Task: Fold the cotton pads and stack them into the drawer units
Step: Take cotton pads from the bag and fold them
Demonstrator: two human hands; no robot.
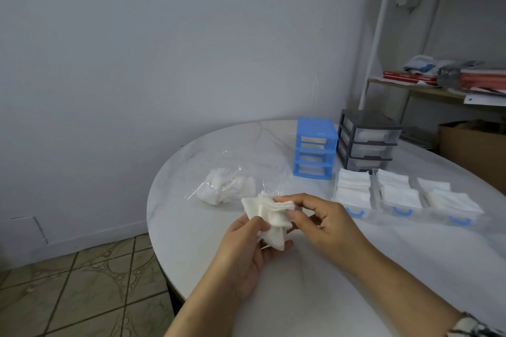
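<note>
Above the white round table [315, 282], my left hand [246, 249] grips a fanned bundle of white cotton pads [269, 216] from below. My right hand [325, 219] pinches the bundle's upper right edge between thumb and fingers. A clear plastic bag [227, 189] with more pads lies just behind the hands. Three clear drawers with blue handles [405, 200] lie pulled out on the table to the right, each holding stacked folded pads. The blue drawer frame [315, 148] stands empty behind them, beside a grey drawer unit [367, 139] with its drawers in.
A shelf rack [438, 85] with red books and cloth stands at the back right, with a cardboard box [471, 142] below it. The table's left edge drops to a tiled floor [82, 282]. A plain wall runs behind the table.
</note>
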